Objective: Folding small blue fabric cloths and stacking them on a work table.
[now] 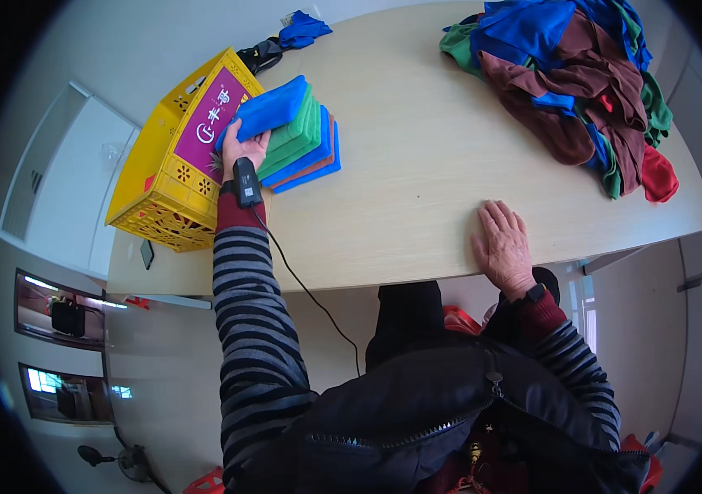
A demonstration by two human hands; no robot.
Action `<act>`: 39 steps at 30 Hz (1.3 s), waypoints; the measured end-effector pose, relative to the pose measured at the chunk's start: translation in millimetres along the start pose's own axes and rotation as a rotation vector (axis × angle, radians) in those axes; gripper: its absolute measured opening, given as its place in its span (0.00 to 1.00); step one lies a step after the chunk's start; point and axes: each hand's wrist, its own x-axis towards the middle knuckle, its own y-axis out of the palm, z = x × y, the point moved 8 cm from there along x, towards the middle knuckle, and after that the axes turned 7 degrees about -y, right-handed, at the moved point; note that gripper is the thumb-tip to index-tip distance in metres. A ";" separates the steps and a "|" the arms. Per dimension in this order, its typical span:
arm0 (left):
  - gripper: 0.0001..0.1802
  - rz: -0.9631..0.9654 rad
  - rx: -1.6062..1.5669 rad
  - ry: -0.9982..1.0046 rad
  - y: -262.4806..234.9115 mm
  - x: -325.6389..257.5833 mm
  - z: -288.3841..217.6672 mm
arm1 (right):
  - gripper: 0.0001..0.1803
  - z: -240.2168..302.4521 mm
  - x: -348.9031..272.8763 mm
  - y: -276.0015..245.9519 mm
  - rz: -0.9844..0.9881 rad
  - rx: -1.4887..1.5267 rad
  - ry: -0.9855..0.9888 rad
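Note:
A neat stack of folded cloths (295,149) in green, blue and brown stands on the table beside the yellow crate. My left hand (244,153) is at the stack's near left side, gripping a folded blue cloth (267,108) that lies over the green ones. Its thumb is on the blue cloth's side, and the other fingers are partly hidden beneath it. My right hand (505,247) rests flat, palm down, near the table's front edge, holding nothing.
The yellow plastic crate (132,189) with a purple panel stands at the left of the pale table (384,222). A loose heap of cloths (565,82) fills the far right. Dark and blue items (305,31) lie behind the crate, a phone (147,254) near it. A cable (310,292) runs from my left wrist.

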 end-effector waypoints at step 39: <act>0.04 0.195 1.482 0.802 41.8 -258.9 272.6 | 0.19 -303.5 41.9 -55.2 -0.423 0.878 0.868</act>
